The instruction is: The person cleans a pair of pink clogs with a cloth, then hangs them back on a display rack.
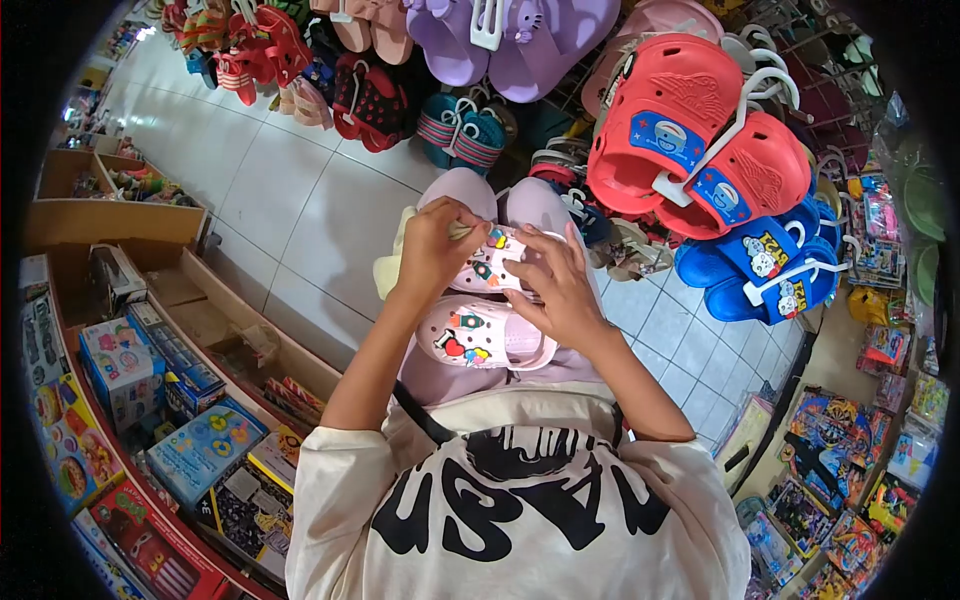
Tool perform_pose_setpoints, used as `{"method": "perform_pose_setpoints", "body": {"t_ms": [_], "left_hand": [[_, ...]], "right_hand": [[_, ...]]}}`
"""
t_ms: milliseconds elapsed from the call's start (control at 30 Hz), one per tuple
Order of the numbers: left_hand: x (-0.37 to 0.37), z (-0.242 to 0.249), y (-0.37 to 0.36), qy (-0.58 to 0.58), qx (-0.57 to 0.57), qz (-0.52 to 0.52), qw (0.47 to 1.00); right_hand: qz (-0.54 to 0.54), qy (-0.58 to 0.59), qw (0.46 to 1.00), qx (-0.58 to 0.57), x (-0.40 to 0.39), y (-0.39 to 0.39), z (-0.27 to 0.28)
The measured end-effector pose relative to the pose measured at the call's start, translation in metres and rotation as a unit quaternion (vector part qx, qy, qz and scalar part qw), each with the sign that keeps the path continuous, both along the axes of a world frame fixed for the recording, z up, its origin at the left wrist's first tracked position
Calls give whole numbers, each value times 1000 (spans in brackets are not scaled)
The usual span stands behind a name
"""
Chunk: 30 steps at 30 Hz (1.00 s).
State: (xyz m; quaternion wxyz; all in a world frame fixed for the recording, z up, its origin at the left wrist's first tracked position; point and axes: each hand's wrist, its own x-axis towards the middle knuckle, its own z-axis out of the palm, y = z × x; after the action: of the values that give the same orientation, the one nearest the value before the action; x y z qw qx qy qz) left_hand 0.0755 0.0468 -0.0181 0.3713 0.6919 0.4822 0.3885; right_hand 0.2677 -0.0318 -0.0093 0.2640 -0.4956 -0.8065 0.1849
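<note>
Two pale pink clogs with colourful charms rest on my lap. The upper clog (480, 268) lies beneath both hands, and the lower clog (470, 335) sits just below it, nearer my body. My left hand (438, 243) is closed on a pale yellow cloth (393, 262), part of which shows by the fingertips at the upper clog's edge. My right hand (562, 288) grips the upper clog from its right side, fingers bent over the top and thumb near the lower clog. Both hands cover parts of the upper clog.
Red clogs (672, 120) and blue slides (765, 255) hang at the right. Purple slides (520, 45) hang ahead, with more footwear alongside. A wooden shelf (120, 222) with boxed toys (205, 450) curves along my left. Packaged toys (830, 430) line the right side.
</note>
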Motion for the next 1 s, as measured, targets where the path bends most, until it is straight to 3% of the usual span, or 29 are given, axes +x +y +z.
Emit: {"method": "perform_pose_setpoints", "body": {"t_ms": [133, 167, 267, 300, 400, 500, 600, 700, 800, 1000], "left_hand": [[1, 1, 1, -131, -95, 52, 985], [1, 5, -1, -163, -113, 25, 980], [-2, 8, 0, -68, -34, -95, 993], [-2, 13, 0, -51, -84, -85, 992], [0, 5, 3, 37, -24, -74, 996], [6, 5, 1, 75, -45, -7, 996], [4, 2, 3, 6, -155, -2, 988], [1, 1, 3, -135, -227, -6, 964], [-4, 3, 4, -65, -48, -103, 991], [4, 9, 3, 45, -54, -74, 995]], "right_hand": [[-4, 5, 1000, 12, 0, -3, -1], [-4, 9, 1000, 14, -1, -3, -2], [0, 13, 1000, 13, -1, -2, -3], [1, 11, 1000, 8, -1, -2, -2], [1, 6, 1000, -10, -1, -3, -1], [-4, 3, 1000, -11, 0, -2, 1], [-6, 4, 1000, -11, 1, -3, 1], [-5, 10, 1000, -5, 1, -3, 0], [-8, 12, 1000, -7, 0, -5, 0], [-3, 5, 1000, -24, -1, 0, 1]]}}
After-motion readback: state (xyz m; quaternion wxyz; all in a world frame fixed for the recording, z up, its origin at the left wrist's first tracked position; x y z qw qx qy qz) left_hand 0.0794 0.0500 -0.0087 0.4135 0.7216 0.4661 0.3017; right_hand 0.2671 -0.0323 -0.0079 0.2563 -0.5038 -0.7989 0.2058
